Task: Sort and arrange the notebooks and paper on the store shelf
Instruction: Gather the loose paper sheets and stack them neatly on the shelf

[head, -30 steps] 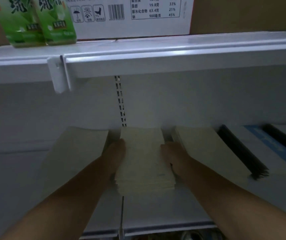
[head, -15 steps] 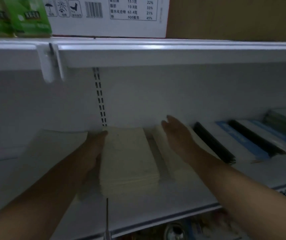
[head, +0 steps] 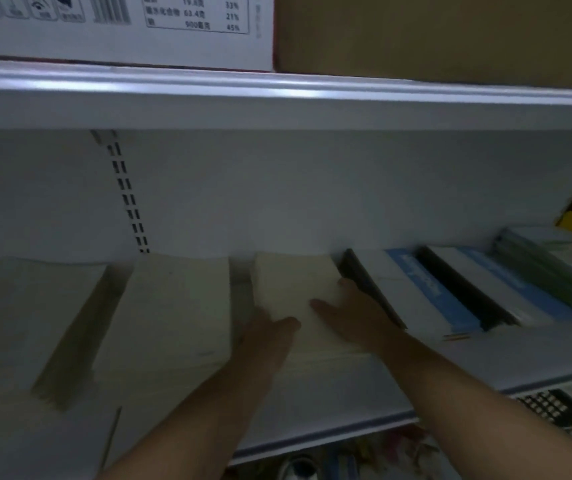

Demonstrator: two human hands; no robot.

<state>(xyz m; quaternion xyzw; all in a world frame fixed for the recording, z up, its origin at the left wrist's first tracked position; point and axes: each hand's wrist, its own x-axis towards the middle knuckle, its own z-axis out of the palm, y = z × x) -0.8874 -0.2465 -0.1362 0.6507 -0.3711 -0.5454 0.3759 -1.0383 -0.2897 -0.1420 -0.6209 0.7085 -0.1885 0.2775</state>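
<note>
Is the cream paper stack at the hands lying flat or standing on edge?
Lying flat: the cream paper stack shows its broad face upward on the shelf, with the left hand and right hand touching it.

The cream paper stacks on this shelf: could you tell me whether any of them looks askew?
Mildly. The right cream stack, between the left hand and right hand, seems to have its lower sheets fanned out at the near edge, unlike the squarer middle cream stack. Blur hides finer detail.
</note>
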